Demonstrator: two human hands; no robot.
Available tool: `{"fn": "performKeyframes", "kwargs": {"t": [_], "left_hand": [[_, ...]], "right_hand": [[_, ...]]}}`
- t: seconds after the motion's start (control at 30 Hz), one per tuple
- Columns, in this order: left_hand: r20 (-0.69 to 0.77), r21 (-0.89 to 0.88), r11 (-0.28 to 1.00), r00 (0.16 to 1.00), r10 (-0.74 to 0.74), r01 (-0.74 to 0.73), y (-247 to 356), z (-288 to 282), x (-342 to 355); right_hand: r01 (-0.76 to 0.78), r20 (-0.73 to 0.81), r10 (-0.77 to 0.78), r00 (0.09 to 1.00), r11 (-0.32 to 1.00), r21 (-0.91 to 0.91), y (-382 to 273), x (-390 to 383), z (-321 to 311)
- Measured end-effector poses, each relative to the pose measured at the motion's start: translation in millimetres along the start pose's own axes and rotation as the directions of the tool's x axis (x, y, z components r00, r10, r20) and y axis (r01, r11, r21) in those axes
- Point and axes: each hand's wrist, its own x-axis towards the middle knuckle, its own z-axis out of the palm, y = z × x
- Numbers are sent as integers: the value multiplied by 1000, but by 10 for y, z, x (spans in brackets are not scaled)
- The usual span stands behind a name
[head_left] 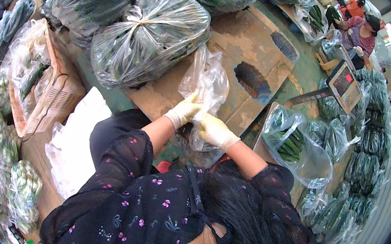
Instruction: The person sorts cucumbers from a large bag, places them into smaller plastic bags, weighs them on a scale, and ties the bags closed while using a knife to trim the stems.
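Observation:
Both my hands wear pale yellow-white gloves and meet in front of me over a cardboard-topped surface [227, 32]. A clear plastic bag [216, 78], crumpled and thin, runs up and down between them. My left hand [184, 110] is closed on the bag from the left. Just right of it and a little nearer, my right hand [216, 132] grips the same bag, fingers curled round the film. No contents show in the bag. Beyond my left hand sits a large tied clear bag [152, 37] full of dark green produce.
At left stands a pink-orange crate [59, 89] holding plastic and green produce, beside a white sheet [80, 131]. To the right are an open bag of cucumbers [291, 145], a scale display [344, 86] and rows of packed bags [368, 140]. A co-worker [359, 37] sits at far right.

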Motion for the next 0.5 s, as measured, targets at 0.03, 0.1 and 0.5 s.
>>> {"fn": "performKeyframes", "kwargs": {"t": [0.03,0.1,0.5], "left_hand": [[80,82,995,996,47,-54,-71,-16,77],[98,121,988,991,89,-101,-13,120,26],[31,-139,910,916,399,-391,907,899,-434]], "right_hand": [[112,-57,-110,992,993,39,-62,-111,-105],[15,-25,-14,1000,999,49,-191,-338,-291],[138,-453,146,880,832,538,-434,-1355,-1045]]}}
